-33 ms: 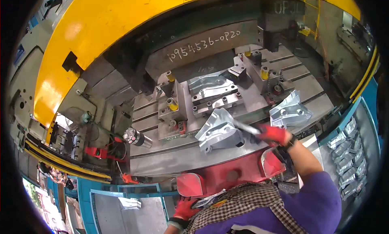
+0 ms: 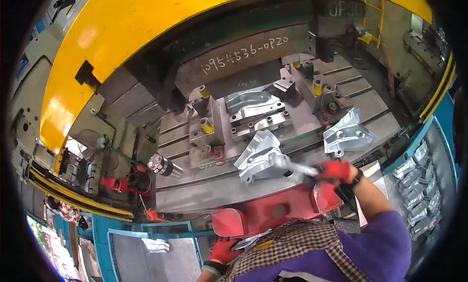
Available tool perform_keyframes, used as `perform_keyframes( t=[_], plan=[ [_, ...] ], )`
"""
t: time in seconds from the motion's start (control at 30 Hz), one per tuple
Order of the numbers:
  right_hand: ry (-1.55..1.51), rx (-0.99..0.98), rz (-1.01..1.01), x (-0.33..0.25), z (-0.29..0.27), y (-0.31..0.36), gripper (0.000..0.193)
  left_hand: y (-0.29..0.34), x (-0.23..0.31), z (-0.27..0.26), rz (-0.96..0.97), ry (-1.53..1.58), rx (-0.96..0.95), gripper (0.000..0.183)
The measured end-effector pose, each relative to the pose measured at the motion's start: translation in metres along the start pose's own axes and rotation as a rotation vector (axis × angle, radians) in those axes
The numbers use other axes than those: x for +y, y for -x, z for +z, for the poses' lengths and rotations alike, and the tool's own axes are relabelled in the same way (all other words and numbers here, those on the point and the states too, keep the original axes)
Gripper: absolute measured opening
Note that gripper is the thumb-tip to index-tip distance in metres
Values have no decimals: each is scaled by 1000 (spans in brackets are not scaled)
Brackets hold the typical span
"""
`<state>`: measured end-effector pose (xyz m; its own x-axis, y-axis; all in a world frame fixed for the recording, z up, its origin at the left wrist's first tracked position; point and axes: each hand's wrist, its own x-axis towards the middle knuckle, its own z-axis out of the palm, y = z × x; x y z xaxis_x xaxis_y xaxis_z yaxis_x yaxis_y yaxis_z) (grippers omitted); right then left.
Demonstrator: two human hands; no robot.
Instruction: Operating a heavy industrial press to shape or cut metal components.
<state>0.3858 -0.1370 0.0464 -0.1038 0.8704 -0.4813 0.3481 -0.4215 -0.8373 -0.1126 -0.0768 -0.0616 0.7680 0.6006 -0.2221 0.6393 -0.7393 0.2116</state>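
Note:
My right hand [image 2: 335,171], in a red glove, is closed round a pale, long tool [image 2: 303,168]. Motion blurs the tool, so its exact kind cannot be made out; its wider end reaches the right edge of a bent sheet-metal part [image 2: 259,157]. This shiny part lies on the front of the press bed, and whether the tool touches it is unclear. Down at the lower edge, my left hand [image 2: 224,250], also red-gloved, rests beside the red two-block console [image 2: 278,204] with its fingers apart. A silvery strip [image 2: 251,240] lies close to it, against the checked apron.
A second formed part [image 2: 347,135] lies right on the bed [image 2: 204,182]; another part [image 2: 253,102] sits in the die. A steel cylinder [image 2: 165,166] stands left. Several parts fill the right bin [image 2: 417,194]. A yellow press frame [image 2: 131,23] arches above.
My right hand has shifted slightly right and down, and the tool's far end has dropped lower over the near part. My left hand stays in place.

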Motion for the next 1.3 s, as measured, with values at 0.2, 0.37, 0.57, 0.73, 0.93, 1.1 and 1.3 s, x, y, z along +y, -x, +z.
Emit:
perform_keyframes(
  t=[0.2,0.37,0.57,0.73,0.93,1.1,1.3],
  plan=[
    [379,99,-16,132,115,85,58,-21,-31,40,81,308,-134,56],
    [656,406,5,165,137,61,52,-24,-20,19,2,358,-235,56],
    [827,466,-249,167,127,42,37,-29,-10,6,-35,192,-250,52],
    [865,347,-277,165,124,38,35,-26,-22,24,-51,261,-241,51],
    [773,223,-168,155,118,40,40,-30,-12,7,-130,189,-387,56],
    [735,293,-307,178,114,39,34,-33,-23,22,-18,147,-281,56],
    [661,323,-309,187,117,39,33,-36,-9,4,-54,155,-322,59]
  ],
)
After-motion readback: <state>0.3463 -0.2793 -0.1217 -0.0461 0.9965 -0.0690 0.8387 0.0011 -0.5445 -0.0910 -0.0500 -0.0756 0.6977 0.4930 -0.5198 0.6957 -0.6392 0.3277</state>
